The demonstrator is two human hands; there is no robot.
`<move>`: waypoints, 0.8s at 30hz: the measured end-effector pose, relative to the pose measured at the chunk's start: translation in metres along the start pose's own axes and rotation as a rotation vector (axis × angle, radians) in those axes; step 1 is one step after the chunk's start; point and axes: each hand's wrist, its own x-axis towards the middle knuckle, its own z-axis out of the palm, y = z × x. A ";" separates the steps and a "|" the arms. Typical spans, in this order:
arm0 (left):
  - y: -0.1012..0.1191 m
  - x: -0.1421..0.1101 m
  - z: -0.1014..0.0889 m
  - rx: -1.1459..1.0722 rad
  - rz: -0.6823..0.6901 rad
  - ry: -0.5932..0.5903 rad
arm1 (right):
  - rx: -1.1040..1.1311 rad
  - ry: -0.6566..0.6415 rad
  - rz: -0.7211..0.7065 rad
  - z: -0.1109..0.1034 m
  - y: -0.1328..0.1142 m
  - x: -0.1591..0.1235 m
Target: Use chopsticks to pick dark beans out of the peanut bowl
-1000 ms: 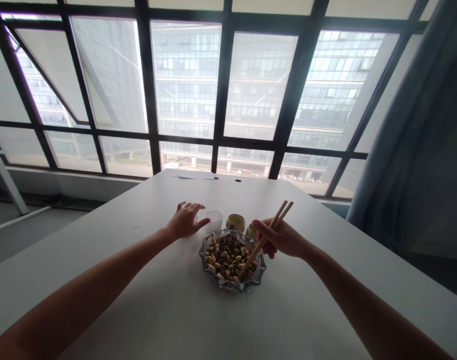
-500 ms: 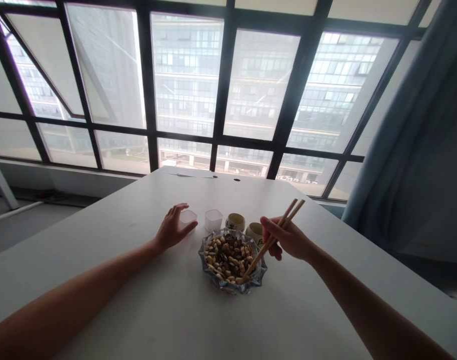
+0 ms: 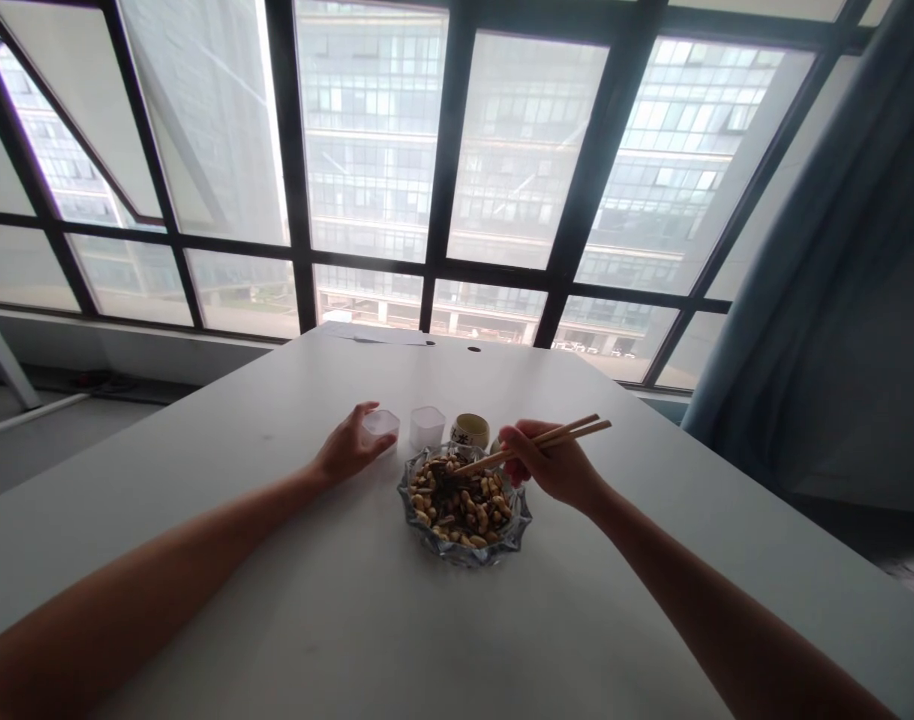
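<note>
With my right hand (image 3: pixel 539 458) I grip a pair of wooden chopsticks (image 3: pixel 569 432), tips among the nuts. The scalloped glass bowl (image 3: pixel 468 558) holds peanuts in their shells (image 3: pixel 478 515) and darker seeds or pieces. My left hand (image 3: pixel 352 440) curves its thumb and fingers around the near-left side of a translucent plastic cup (image 3: pixel 383 424), which stands on the table. A second translucent cup (image 3: pixel 427 427) stands just right of it. Behind the bowl is a small cream cup with dark characters (image 3: pixel 470 431). Another such cup is mostly hidden behind my right hand.
The white table (image 3: pixel 292 590) runs toward large windows (image 3: pixel 374 130). Papers (image 3: pixel 371 333) lie at its far edge, near two dark round spots. A blue curtain (image 3: pixel 802 260) hangs at the right, and a white metal frame (image 3: pixel 3 350) stands at the left.
The chopstick tips have moved from the bowl's near right side to its far left part, and the sticks now lie flatter. My right hand shifted left; my left hand stays at the plastic cup.
</note>
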 end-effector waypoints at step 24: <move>0.005 -0.001 -0.002 0.134 0.092 -0.060 | -0.124 -0.105 -0.025 -0.010 -0.012 -0.004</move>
